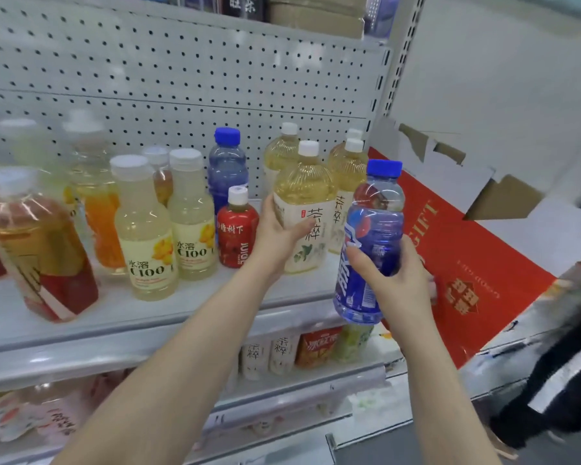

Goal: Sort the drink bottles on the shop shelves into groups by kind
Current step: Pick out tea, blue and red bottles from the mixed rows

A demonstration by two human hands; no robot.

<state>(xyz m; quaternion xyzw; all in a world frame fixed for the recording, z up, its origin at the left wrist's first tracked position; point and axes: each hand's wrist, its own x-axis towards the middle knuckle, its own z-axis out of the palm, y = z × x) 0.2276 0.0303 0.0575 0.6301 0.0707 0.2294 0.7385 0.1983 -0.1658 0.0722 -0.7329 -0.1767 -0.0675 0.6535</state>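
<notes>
My right hand [399, 280] grips a blue sports-drink bottle [371, 236] with a blue cap, held in the air in front of the shelf's right end. My left hand [279, 234] holds the front pale-yellow tea bottle [304, 209], which stands on the shelf [148, 317] among several like bottles [348, 176]. A second blue bottle [227, 166] stands at the back. Before it is a small red juice bottle [237, 229]. Two pale C100 lemon bottles [145, 229] [193, 216] stand left of that.
Orange and red-labelled bottles [37, 243] crowd the shelf's left end. A red gift carton [460, 256] leans against the shelf's right side. The lower shelf holds tea bottles [272, 354] and an orange pack [317, 347]. A person in dark clothes [550, 380] stands at the right.
</notes>
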